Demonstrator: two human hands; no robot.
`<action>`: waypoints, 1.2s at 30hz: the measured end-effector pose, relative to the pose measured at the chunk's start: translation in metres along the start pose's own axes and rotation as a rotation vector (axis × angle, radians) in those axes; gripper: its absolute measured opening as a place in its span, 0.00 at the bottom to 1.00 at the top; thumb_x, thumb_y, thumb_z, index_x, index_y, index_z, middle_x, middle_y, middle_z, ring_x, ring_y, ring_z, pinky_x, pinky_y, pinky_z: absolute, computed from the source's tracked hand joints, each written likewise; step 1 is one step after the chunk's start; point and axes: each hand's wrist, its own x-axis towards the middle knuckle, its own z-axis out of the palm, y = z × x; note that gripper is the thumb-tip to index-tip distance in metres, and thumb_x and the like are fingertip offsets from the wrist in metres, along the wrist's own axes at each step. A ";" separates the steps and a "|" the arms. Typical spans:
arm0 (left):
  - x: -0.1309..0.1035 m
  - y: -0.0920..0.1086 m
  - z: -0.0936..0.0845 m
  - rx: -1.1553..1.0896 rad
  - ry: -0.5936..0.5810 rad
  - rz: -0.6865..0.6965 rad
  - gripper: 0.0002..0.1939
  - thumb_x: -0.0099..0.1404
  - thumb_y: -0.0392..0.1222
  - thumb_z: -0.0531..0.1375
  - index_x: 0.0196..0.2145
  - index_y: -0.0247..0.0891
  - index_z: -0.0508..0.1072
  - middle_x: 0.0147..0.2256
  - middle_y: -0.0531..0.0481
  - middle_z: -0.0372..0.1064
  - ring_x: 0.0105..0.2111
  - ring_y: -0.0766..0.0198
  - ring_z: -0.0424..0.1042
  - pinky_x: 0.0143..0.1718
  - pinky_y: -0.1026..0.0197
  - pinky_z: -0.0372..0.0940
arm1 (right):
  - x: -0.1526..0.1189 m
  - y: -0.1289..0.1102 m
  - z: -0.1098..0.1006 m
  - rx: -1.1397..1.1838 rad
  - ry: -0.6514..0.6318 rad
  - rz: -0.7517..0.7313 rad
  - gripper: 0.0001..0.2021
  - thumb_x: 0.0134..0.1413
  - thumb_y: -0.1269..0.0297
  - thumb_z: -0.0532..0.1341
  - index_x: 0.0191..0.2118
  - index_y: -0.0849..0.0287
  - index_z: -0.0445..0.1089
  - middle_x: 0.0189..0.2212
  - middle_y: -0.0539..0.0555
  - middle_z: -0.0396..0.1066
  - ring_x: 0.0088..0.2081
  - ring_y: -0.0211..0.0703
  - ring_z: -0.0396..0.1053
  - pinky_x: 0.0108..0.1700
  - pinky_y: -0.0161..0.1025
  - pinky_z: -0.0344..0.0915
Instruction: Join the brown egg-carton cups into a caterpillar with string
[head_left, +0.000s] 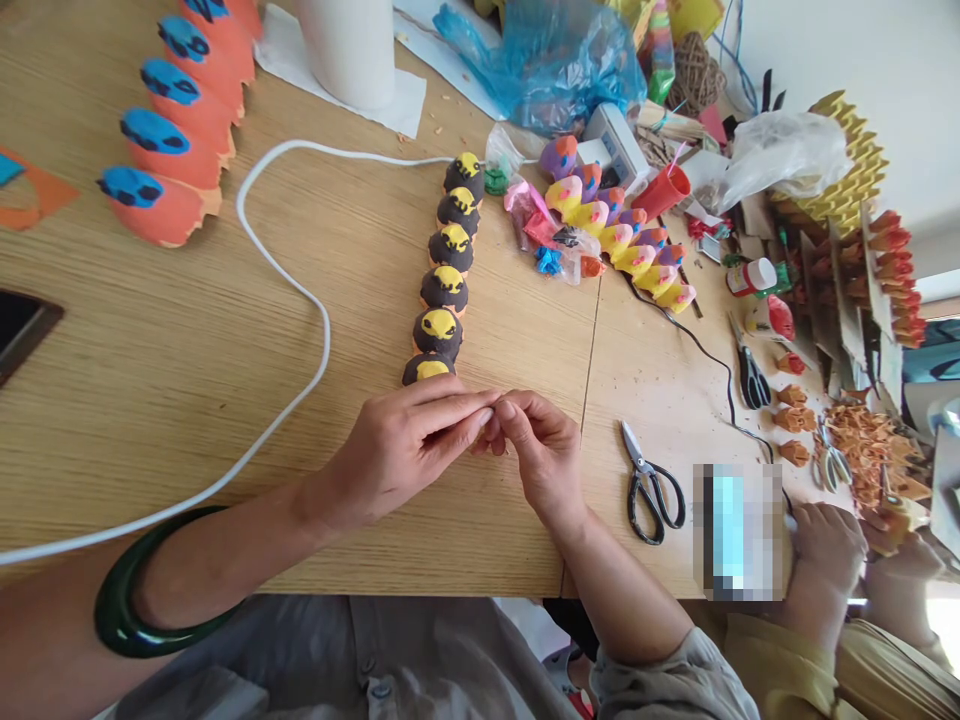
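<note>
My left hand (pixel 409 440) and my right hand (pixel 544 445) meet over the table, fingertips pinched together. Whatever lies between the fingertips is too small or too hidden to name. Just beyond my left hand runs a row of dark rounded cups (pixel 448 247), like painted egg-carton pieces, with yellow patches and small black marks on top. The nearest cup is partly covered by my left hand. To the right of my right hand lie black-handled scissors (pixel 651 485), their blades pointing away from me.
A white cable (pixel 328 330) loops across the wooden table (pixel 360 260). Orange cups with blue patches (pixel 154 185) line the far left. Yellow, pink and purple cups (pixel 619 240), a blue plastic bag (pixel 555 70) and a red cup (pixel 664 190) crowd the back. At right, a co-worker's hands (pixel 829 545) hold something yellowish.
</note>
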 end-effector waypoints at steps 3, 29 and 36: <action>0.000 0.001 0.000 -0.111 -0.020 -0.113 0.13 0.73 0.35 0.62 0.52 0.34 0.81 0.37 0.48 0.79 0.34 0.69 0.77 0.36 0.70 0.71 | 0.001 0.003 -0.002 0.005 0.018 0.002 0.13 0.64 0.54 0.66 0.31 0.56 0.77 0.23 0.46 0.72 0.24 0.33 0.72 0.28 0.32 0.67; 0.007 0.006 -0.007 -0.301 0.036 -0.440 0.13 0.71 0.43 0.62 0.49 0.40 0.84 0.31 0.51 0.71 0.24 0.71 0.63 0.22 0.67 0.61 | 0.010 0.010 -0.011 0.057 0.130 0.039 0.15 0.59 0.49 0.69 0.31 0.56 0.75 0.18 0.43 0.62 0.20 0.32 0.60 0.27 0.34 0.70; 0.007 0.005 -0.005 -0.368 0.019 -0.488 0.12 0.69 0.43 0.65 0.48 0.41 0.84 0.32 0.52 0.72 0.26 0.71 0.67 0.25 0.68 0.64 | 0.010 0.008 -0.010 0.073 0.116 0.081 0.16 0.56 0.48 0.71 0.31 0.56 0.74 0.18 0.43 0.63 0.20 0.32 0.58 0.26 0.34 0.69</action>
